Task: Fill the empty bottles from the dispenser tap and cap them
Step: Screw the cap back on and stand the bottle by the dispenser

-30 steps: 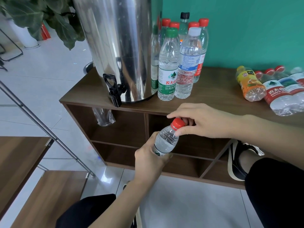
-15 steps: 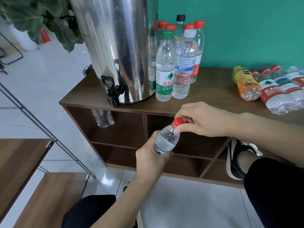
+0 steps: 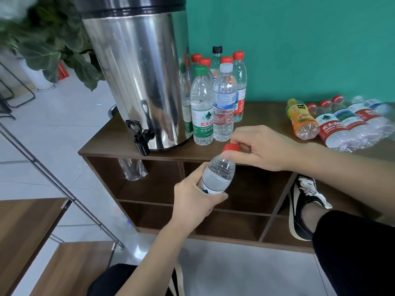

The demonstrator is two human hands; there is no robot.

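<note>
While the left hand (image 3: 193,205) grips the bottle (image 3: 218,175), right fingers (image 3: 229,155) pinch its red cap (image 3: 232,147): capping step. Next, probably twist tight, then stand it by the filled ones.

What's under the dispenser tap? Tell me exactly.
Below the black tap, a clear bottle shows in the cabinet's upper left compartment. The cabinet top hides its neck, so whether it is capped or hung cannot be seen.

Bare shelf top (image 3: 263,116) lies between upright bottles (image 3: 215,103) and lying bottles (image 3: 339,122); dispenser (image 3: 139,77) crowds the left.
</note>
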